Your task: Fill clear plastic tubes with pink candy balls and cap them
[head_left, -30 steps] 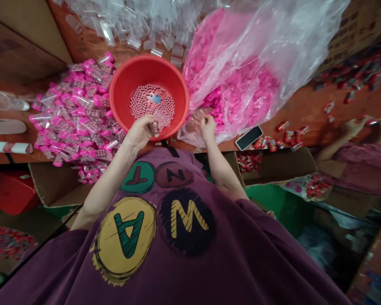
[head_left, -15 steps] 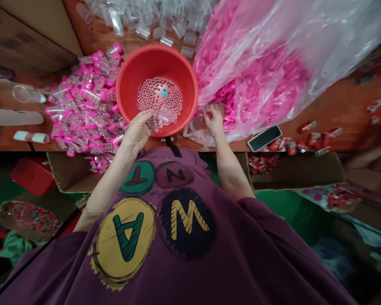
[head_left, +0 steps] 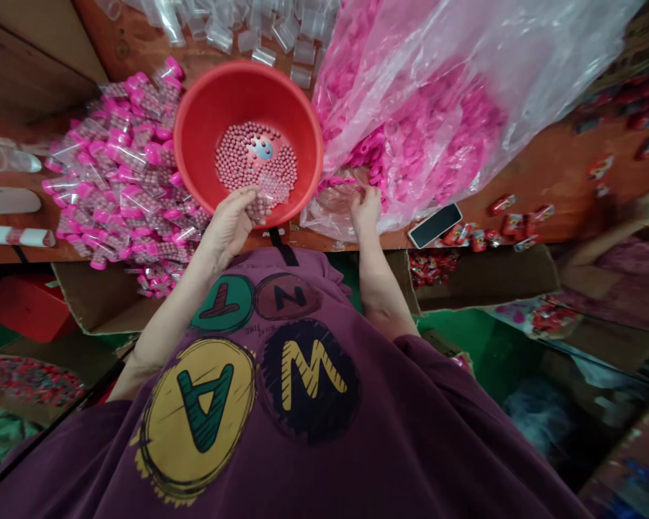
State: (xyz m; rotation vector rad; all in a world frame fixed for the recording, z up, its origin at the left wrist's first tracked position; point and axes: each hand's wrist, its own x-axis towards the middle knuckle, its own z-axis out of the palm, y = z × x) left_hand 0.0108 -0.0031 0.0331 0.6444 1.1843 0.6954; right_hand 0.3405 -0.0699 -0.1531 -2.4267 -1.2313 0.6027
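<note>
My left hand (head_left: 230, 225) is closed around a clear plastic tube (head_left: 270, 189) of pink beads, held tilted at the near rim of a red bowl (head_left: 249, 76). Loose pink beads (head_left: 232, 160) cover part of the bowl's bottom, with a blue patch showing among them. At the near opening of a clear plastic bag (head_left: 335, 209), my right hand (head_left: 366, 210) has its fingers curled beside pink plastic caps (head_left: 365, 153). Its fingertips are partly hidden, so what they grip cannot be made out.
Left of the bowl lies a heap of bead-filled tubes with pink caps (head_left: 124, 166). Clear tubes (head_left: 286, 32) lie behind it. A phone (head_left: 435, 225) and small red packets (head_left: 513, 225) are to the right. Another person's arm (head_left: 611, 231) reaches in at far right.
The view has shifted, so the table's things sit farther left. My right fingers, pinched at the bag's opening before, are now closer against the pink caps. My left hand still holds the tube over the bowl.
</note>
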